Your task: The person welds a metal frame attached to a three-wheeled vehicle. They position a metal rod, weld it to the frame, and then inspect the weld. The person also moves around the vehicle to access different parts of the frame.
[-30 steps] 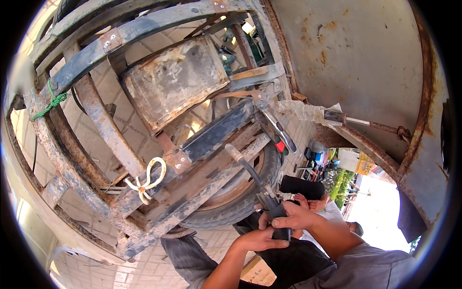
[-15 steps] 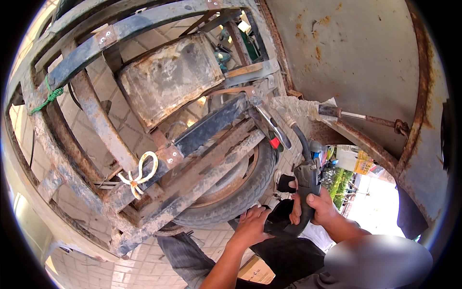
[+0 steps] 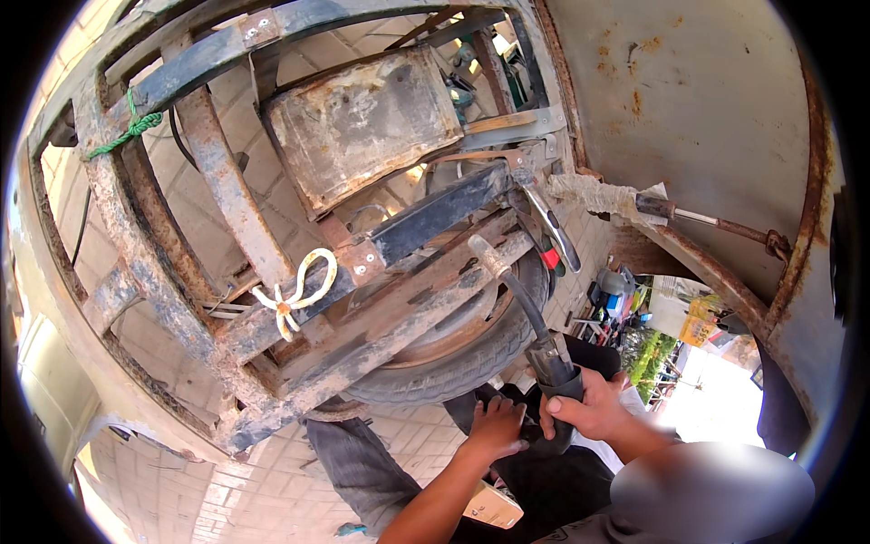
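On my feed the R hand (image 3: 594, 408) is wrapped tight round the grip of the torch-like tool (image 3: 551, 361), off the R end of the rusty frame's (image 3: 154, 263) lower rail. Tool's tilted: curved neck runs up & L, pale nozzle in front of that rail; can't tell if it touches. L hand (image 3: 497, 428) is part-open, fingers spread & slightly bent, just beside the tool's bottom end; I can't tell if it has hold of anything. Tyre (image 3: 453, 376) shows under the rail. Cream loop (image 3: 313, 288) is tied nr the frame's bottom edge, L of the nozzle; green rope (image 3: 130, 133) is knotted nr its upper L corner. Stained metal box (image 3: 362, 127) sits btwn rails, toward the top edge. Grey panel (image 3: 698, 136) w/ rust patches stands R of the frame. Cardboard box (image 3: 494, 506) is low down, just R of the L forearm.
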Available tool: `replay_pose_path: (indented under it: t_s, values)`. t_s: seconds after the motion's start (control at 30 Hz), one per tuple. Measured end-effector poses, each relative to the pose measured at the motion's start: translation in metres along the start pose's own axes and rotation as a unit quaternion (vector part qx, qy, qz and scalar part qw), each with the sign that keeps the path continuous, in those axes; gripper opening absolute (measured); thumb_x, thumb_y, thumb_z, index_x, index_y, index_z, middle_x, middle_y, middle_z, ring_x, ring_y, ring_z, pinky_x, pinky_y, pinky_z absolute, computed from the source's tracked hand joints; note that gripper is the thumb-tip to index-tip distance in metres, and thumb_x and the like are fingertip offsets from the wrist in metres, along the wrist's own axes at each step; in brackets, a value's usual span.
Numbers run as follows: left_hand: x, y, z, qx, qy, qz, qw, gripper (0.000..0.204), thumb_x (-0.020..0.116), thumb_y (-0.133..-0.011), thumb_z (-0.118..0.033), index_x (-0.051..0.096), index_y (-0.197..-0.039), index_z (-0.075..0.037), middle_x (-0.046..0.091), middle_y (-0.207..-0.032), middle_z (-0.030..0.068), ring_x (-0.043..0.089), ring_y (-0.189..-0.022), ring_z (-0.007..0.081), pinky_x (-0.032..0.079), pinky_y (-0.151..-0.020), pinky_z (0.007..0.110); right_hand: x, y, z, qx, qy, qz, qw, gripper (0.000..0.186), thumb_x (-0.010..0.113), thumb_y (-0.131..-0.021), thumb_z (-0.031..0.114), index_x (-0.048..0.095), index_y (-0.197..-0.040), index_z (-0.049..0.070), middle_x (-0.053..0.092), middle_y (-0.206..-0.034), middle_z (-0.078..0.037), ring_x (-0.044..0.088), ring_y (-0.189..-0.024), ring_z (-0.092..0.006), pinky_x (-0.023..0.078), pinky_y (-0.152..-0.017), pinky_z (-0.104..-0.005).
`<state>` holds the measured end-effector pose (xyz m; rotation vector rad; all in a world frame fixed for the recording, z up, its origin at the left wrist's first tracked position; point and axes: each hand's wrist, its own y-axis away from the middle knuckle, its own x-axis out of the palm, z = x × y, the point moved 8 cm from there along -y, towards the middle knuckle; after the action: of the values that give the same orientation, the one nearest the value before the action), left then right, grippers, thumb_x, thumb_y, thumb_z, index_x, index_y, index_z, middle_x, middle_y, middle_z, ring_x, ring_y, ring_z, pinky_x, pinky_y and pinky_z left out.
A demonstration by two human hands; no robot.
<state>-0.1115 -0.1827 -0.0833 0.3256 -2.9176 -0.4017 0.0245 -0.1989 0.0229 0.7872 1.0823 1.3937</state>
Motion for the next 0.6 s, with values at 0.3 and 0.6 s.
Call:
replay_pose_path:
  t_s: [0.3,0.6]
  values:
    - [-0.03,0.021,0.008,-0.007,0.039,-0.075,0.996,0.091,0.08,-0.067,-0.037,0.036,-0.141,-0.007,0.041,-0.141,0.0192,0.035,-0.133,0.0392,0.031,-0.107,0.057,-0.015,-0.002,-0.043,-0.016,0.106,-0.072,0.992,0.055,0.071,-0.083,0.015,0.044,-0.128,-0.001,0.062,-0.076,-0.007,0.063,-0.064,-0.0158,0.051,-0.059,-0.0288]
    - [-0.025,0.052,0.059,-0.118,0.139,-0.212,0.96,0.059,0.071,-0.08,-0.027,0.05,-0.127,0.001,0.058,-0.12,0.022,0.055,-0.112,0.0389,0.045,-0.095,0.042,-0.014,-0.019,-0.039,-0.111,0.025,-0.105,0.988,0.047,0.07,-0.081,0.009,0.048,-0.12,-0.006,0.063,-0.078,-0.007,0.062,-0.067,-0.0137,0.05,-0.063,-0.0281]
